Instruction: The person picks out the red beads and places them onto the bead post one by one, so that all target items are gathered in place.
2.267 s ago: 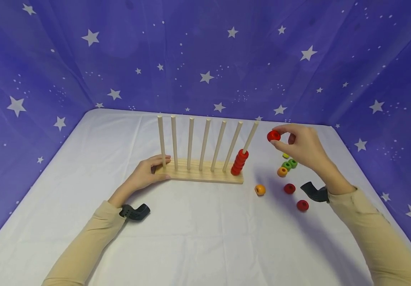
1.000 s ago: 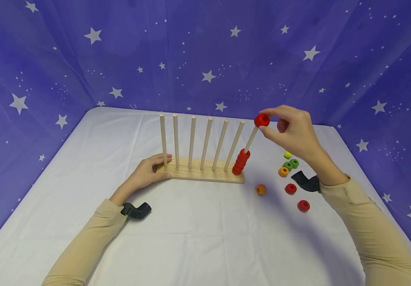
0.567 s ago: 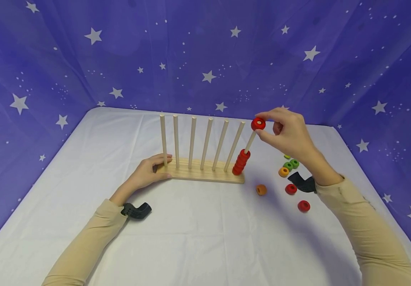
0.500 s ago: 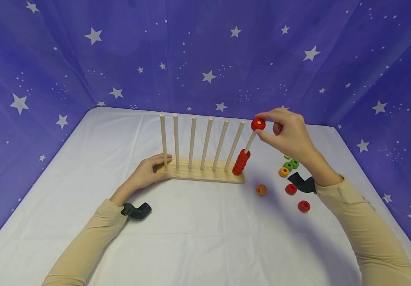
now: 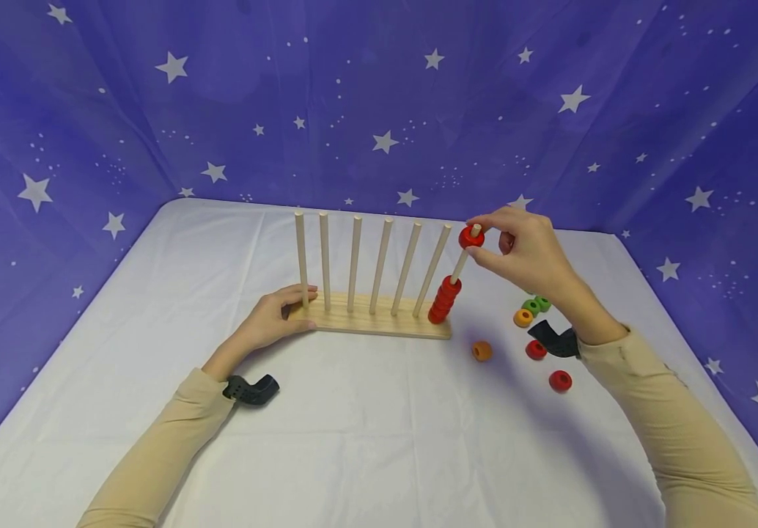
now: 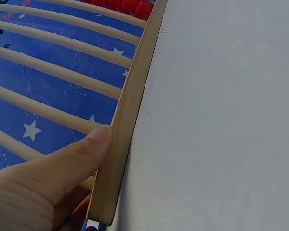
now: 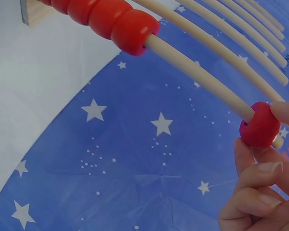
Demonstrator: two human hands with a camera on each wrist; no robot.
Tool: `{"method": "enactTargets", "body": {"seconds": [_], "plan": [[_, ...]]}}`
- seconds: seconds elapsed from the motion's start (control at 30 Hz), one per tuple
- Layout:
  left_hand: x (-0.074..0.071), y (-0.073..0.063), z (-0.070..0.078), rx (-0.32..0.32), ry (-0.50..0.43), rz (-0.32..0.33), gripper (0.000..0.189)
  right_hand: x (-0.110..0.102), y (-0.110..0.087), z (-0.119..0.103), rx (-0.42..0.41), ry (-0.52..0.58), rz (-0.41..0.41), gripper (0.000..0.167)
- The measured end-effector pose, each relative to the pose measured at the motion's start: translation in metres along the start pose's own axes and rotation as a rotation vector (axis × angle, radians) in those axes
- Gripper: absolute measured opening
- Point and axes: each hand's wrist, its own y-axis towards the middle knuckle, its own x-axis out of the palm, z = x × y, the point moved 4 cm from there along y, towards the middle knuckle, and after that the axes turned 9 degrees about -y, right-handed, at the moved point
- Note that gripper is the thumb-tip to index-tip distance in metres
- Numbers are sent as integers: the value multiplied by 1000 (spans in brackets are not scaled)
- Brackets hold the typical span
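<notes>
A wooden base (image 5: 366, 323) carries a row of several upright pegs, and red beads (image 5: 443, 301) are stacked low on its rightmost peg (image 5: 460, 267). My right hand (image 5: 527, 246) pinches a red bead (image 5: 471, 237) between thumb and fingers. That bead (image 7: 261, 126) is threaded on the same peg near the top, with the peg's tip poking out and a gap above the stack. At the base's left end, my left hand (image 5: 270, 319) grips it, the thumb (image 6: 94, 144) along the near edge and fingers behind.
Loose beads lie on the white tablecloth (image 5: 352, 425) right of the base: an orange one (image 5: 481, 351), a second orange one (image 5: 523, 317), green ones (image 5: 532, 306) and two red ones (image 5: 560, 380). A starry purple cloth (image 5: 326, 95) hangs behind.
My right hand has carried the red bead left to the rightmost peg, fitted it over the tip and slid it slightly down. The left hand keeps its hold on the base.
</notes>
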Motion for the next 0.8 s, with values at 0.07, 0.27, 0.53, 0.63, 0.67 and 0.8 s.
{"method": "enactTargets", "body": {"seconds": [0.07, 0.27, 0.53, 0.63, 0.67, 0.8], "plan": [[0, 0, 0, -2, -2, -1, 55, 3, -1, 1, -3, -3, -9, 30], [-1, -1, -1, -3, 0, 6, 56, 12, -3, 3, -30, 5, -14, 14], [-1, 0, -1, -5, -1, 3, 56, 24, -6, 7, -46, 20, -37, 10], [0, 0, -2, -6, -6, 3, 55, 29, -8, 9, -56, 28, -42, 10], [0, 0, -1, -5, -9, 3, 55, 31, -8, 9, -57, 31, -46, 10], [0, 0, -1, -10, -8, 7, 55, 35, -9, 10, -51, 40, -64, 9]]}}
